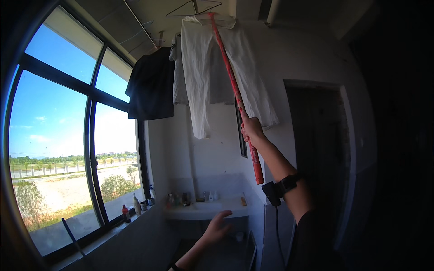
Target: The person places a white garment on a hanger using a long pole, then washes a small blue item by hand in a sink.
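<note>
My right hand (251, 128) is closed around the lower part of a long red pole (227, 62), raised in front of me. The pole's top end reaches the waistband of white trousers (200, 74) hanging near the ceiling, close to a wire hanger (194, 14); whether it hooks anything I cannot tell. A dark T-shirt (152, 84) and a light grey shirt (179, 78) hang beside and behind the trousers. My left hand (217, 228) is raised low in the view with fingers apart, holding nothing, before the washbasin counter.
A washbasin counter (206, 213) with bottles stands against the far wall. More bottles (136, 205) line the sill of the large window (51, 111) at left. A hanging rail (140, 23) with hangers runs overhead. A doorway (317, 152) is at right. A cable (277, 230) hangs from my right forearm device.
</note>
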`<state>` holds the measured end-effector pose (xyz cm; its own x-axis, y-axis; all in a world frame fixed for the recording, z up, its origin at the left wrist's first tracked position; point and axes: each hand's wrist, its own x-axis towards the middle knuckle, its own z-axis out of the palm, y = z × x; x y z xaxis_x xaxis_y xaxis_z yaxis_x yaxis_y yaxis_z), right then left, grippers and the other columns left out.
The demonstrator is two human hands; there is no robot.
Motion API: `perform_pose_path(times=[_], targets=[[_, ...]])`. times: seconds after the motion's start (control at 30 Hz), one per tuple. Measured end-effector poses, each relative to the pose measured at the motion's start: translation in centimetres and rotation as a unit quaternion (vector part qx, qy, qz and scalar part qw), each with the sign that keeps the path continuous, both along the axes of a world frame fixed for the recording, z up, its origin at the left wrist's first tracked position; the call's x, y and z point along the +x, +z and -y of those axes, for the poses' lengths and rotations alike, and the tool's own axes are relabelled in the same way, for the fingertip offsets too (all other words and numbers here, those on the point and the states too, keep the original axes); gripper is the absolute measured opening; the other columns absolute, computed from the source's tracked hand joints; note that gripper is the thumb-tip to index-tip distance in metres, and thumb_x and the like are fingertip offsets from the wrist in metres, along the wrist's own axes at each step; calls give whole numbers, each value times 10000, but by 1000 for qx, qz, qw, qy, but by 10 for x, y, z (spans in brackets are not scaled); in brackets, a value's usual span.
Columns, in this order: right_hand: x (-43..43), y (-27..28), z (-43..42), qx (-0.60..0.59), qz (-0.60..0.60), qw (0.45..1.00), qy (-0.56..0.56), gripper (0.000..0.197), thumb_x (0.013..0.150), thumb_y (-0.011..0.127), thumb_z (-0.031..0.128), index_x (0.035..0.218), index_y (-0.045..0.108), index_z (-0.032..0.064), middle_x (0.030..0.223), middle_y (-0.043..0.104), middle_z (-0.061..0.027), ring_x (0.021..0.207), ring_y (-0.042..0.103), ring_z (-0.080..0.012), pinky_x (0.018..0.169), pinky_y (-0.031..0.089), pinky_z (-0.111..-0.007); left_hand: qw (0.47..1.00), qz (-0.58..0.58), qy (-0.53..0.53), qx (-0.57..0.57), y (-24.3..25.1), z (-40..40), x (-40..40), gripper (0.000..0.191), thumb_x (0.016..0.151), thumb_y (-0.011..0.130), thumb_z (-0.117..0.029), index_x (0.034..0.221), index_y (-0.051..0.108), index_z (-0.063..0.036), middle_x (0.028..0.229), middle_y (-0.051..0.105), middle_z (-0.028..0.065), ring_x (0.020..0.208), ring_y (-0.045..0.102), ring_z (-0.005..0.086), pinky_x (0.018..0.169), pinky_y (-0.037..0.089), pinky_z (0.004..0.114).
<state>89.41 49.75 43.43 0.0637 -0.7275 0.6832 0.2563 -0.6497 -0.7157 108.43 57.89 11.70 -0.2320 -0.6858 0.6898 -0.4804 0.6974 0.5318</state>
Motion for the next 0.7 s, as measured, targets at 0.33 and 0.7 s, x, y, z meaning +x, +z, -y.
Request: perform_pose_path(times=[0.33,0.7], targets=[[20,-1,-1,-15,-35,997,-68,561,889,496,584,652,423,81,485,405,8,343,372,-84,319,317,-245,999,15,2,-42,-5,-5,19,420,841,622,-100,1241,503,-60,1311,453,113,1253,430,257,998,396,387],[60,-19,7,-17,-41,997,-62,575,894,477,586,622,420,82,470,382,20,330,357,-90,315,314,-265,998,17,22,-61,-24,3,52,387,818,639,-111,1182,526,-42,1277,479,142,1221,468,302,979,415,386]])
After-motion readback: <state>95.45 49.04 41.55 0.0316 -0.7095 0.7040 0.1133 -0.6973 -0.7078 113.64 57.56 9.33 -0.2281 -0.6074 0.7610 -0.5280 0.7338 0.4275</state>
